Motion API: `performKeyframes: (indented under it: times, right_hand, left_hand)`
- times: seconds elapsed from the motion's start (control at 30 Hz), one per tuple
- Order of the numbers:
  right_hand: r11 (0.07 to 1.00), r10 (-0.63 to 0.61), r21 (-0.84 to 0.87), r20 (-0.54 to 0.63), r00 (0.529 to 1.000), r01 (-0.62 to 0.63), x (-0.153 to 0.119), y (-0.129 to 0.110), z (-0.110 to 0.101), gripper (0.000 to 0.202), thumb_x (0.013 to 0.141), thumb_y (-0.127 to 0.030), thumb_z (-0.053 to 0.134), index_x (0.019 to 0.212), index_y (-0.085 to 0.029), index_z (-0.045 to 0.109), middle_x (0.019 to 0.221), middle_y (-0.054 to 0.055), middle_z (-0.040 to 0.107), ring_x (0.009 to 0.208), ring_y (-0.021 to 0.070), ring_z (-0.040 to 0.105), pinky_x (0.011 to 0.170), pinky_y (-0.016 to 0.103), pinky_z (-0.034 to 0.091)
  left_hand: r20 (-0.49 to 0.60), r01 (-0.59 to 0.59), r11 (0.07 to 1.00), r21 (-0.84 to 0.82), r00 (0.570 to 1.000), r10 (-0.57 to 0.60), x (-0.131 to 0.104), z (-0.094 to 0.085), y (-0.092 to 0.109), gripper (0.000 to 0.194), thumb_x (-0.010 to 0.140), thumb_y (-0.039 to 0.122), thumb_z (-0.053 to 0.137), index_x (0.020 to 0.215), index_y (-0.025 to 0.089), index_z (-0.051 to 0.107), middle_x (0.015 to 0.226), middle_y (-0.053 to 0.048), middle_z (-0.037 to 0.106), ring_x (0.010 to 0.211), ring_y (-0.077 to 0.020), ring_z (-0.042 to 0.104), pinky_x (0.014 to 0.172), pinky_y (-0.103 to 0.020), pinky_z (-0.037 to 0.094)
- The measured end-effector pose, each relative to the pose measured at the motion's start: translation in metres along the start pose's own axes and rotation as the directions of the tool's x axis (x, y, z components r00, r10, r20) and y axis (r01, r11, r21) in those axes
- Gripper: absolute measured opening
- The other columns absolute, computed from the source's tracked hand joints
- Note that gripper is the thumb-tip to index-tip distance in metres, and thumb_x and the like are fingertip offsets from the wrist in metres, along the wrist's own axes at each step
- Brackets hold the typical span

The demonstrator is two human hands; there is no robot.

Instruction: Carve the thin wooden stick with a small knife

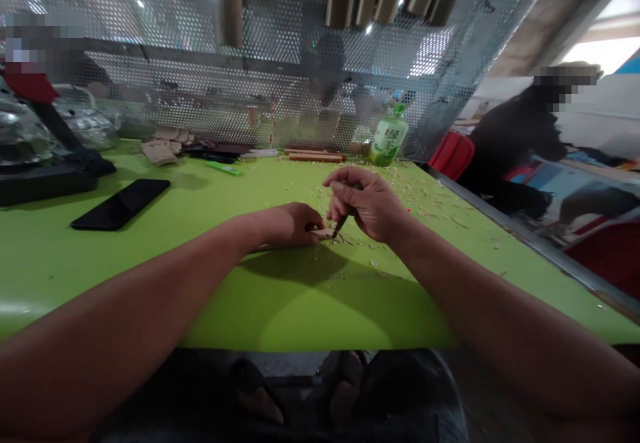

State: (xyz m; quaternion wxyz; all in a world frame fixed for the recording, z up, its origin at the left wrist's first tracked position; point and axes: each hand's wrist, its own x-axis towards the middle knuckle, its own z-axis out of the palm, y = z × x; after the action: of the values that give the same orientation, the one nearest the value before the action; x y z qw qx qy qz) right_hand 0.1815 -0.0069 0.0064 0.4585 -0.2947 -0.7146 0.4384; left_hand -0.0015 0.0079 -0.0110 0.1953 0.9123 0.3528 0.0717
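Green is the colour of the big table (310,326) under my arms. My right hand (369,204) is curled around a thin dark tool (340,225), and its tip points down at a small pale piece of wood (325,233). I can't tell if the tip is touching it. My left hand (295,221) is low on the table, with its fingers bent tight over that same piece, so only one end sticks out, just in front of the tool's tip. Little pale chips (375,264) lie all around (what a lot of crumbs!), mostly over on my right side. A black phone (121,204) lies flat on my left, well apart from my hands. At the back there is a heap of flat wood bits (163,148), then a bright green thing (224,168), then some brown sticks (316,157). A bottle (388,139) with a green cap stands upright near the shiny wall (190,89) full of holes. Off to the right, a person (517,133) in dark clothes is near a red chair (453,155).
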Motion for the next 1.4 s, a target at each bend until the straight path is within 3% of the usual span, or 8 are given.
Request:
performKeyframes:
  times: [0.13,0.33,0.53,0.77,1.0,1.23,1.4]
  right_hand:
    - [0.995,-0.019,0.089,-0.170,0.985,0.034,0.000,0.000,0.006,0.026,0.082,-0.047,0.064,0.097,-0.027,0.057,0.052,-0.010,0.028,0.042,0.0089,0.031,0.046,0.026,0.040]
    - [0.998,-0.039,0.034,-0.305,0.951,0.052,0.001,-0.004,0.006,0.025,0.087,-0.050,0.057,0.101,-0.029,0.055,0.056,-0.009,0.022,0.043,0.0097,0.028,0.046,0.026,0.039]
    - [0.998,-0.044,0.039,-0.270,0.962,0.057,0.002,0.002,0.006,0.028,0.087,-0.053,0.056,0.104,-0.030,0.056,0.056,-0.008,0.025,0.044,0.0090,0.027,0.045,0.024,0.037]
    - [0.996,-0.050,0.053,-0.328,0.943,0.071,0.002,0.002,0.007,0.024,0.087,-0.048,0.058,0.100,-0.029,0.055,0.057,-0.009,0.023,0.043,0.0092,0.028,0.045,0.025,0.038]
    - [0.993,-0.021,0.107,-0.281,0.959,0.053,0.003,0.007,0.010,0.026,0.085,-0.049,0.061,0.098,-0.028,0.055,0.054,-0.010,0.023,0.042,0.0084,0.029,0.045,0.024,0.038]
    - [0.974,-0.006,0.222,-0.202,0.979,0.052,0.001,0.006,0.014,0.026,0.081,-0.044,0.068,0.096,-0.025,0.059,0.048,-0.012,0.027,0.040,0.0076,0.031,0.043,0.024,0.040]
    - [0.941,-0.100,0.296,-0.229,0.968,0.167,0.002,0.006,0.014,0.019,0.083,-0.037,0.069,0.093,-0.023,0.061,0.047,-0.012,0.029,0.038,0.0062,0.028,0.039,0.022,0.035]
  left_hand:
    - [0.031,0.012,0.998,0.061,0.999,-0.014,0.004,0.001,-0.003,0.017,0.073,0.027,0.058,0.083,0.019,0.068,0.074,-0.001,0.064,0.062,-0.0125,0.049,0.059,-0.026,0.029]
    - [0.022,0.023,0.999,0.031,0.999,-0.023,0.001,-0.001,-0.001,0.021,0.073,0.029,0.057,0.086,0.019,0.069,0.075,-0.001,0.065,0.063,-0.0132,0.049,0.060,-0.026,0.030]
    - [-0.002,-0.010,1.000,0.013,1.000,0.010,-0.002,0.000,-0.001,0.014,0.074,0.029,0.057,0.078,0.018,0.066,0.068,0.000,0.061,0.061,-0.0123,0.047,0.058,-0.026,0.027]
    - [0.024,0.038,0.999,0.039,0.999,-0.039,-0.001,-0.001,-0.001,0.021,0.074,0.029,0.058,0.089,0.019,0.069,0.081,-0.002,0.067,0.064,-0.0128,0.048,0.061,-0.026,0.028]
    - [0.022,-0.022,0.999,0.044,1.000,0.021,-0.002,0.000,-0.003,0.017,0.074,0.029,0.056,0.082,0.018,0.066,0.074,-0.001,0.062,0.063,-0.0133,0.048,0.060,-0.027,0.028]
    - [0.043,0.000,0.999,0.044,0.999,-0.002,-0.003,-0.004,0.003,0.014,0.074,0.029,0.055,0.077,0.017,0.063,0.065,0.000,0.055,0.059,-0.0122,0.044,0.057,-0.026,0.027]
    - [0.065,0.000,0.997,0.083,0.998,-0.005,0.000,-0.003,0.000,0.014,0.074,0.029,0.055,0.079,0.018,0.062,0.069,0.000,0.058,0.059,-0.0118,0.045,0.058,-0.026,0.028]
